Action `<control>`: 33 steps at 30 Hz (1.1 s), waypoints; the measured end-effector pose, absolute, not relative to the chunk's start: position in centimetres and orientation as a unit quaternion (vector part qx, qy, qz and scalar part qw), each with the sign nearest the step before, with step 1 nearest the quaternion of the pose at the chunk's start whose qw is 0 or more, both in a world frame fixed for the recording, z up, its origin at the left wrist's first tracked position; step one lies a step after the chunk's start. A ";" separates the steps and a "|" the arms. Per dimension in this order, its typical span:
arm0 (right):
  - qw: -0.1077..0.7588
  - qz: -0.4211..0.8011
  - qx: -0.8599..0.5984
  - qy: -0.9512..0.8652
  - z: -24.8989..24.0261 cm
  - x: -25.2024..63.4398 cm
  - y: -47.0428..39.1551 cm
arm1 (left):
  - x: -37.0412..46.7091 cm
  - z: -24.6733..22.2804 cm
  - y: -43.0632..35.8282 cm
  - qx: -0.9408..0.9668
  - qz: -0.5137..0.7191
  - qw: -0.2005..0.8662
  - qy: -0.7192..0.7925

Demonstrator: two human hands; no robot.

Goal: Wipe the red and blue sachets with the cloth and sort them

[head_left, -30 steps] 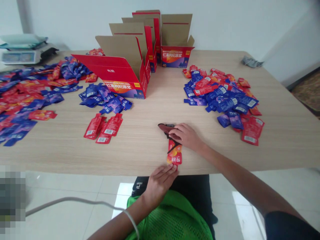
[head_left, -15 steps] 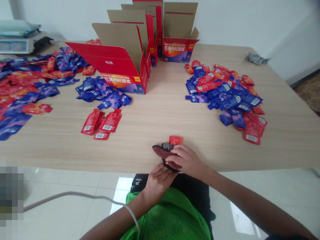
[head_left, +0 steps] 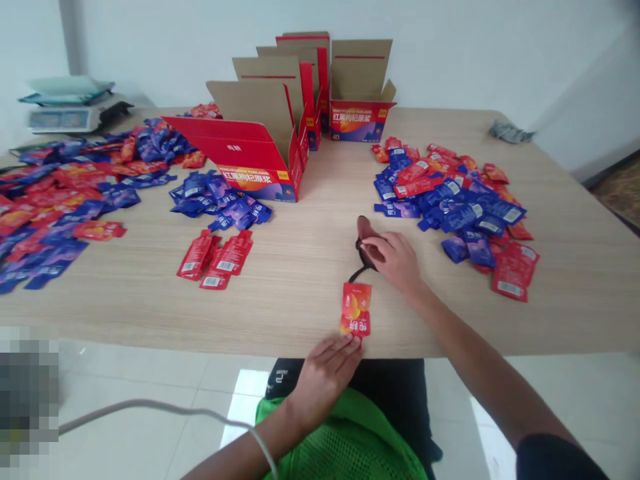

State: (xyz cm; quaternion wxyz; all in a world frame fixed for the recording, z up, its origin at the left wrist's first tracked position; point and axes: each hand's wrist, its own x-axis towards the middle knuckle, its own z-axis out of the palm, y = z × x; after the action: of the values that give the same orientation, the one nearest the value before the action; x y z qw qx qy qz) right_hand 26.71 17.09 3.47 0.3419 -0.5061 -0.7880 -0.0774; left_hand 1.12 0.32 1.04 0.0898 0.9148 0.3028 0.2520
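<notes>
Red and orange, a flat foil pouch (head_left: pixel 355 310) lies at six o'clock on the pale wooden table (head_left: pixel 300 267). The left hand (head_left: pixel 327 370) rests flattened fingertips on its narrow neck, not closed around it. At twelve o'clock from the pouch, the right hand (head_left: pixel 397 261) narrowly pinches a brown, black-edged, strapped object (head_left: pixel 367 230). Open red cardboard boxes (head_left: pixel 260 177) stand toward eleven; a mixed red-and-blue pouch heap (head_left: pixel 450 200) lies between one and two.
</notes>
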 end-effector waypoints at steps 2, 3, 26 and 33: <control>0.438 -0.053 -0.544 -0.714 4.6 27.1 15.9 | 1.2 1.8 0.3 0.915 0.241 0.090 0.312; 0.475 -0.037 -0.558 -0.680 5.1 27.3 15.0 | 1.2 2.1 0.3 0.915 0.236 0.089 0.314; 0.563 0.163 -0.710 -0.390 1.4 31.7 5.3 | -0.3 3.0 2.0 0.879 0.321 0.188 0.299; 0.582 0.163 -0.704 -0.373 1.3 31.7 5.1 | 0.0 8.8 8.5 0.723 0.377 0.341 0.468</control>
State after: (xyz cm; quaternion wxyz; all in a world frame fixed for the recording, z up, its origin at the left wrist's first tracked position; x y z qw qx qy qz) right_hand 31.75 5.07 1.26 0.5818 -0.7043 -0.3727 0.1630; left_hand -0.01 8.54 8.76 0.3411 0.7232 0.4678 0.3766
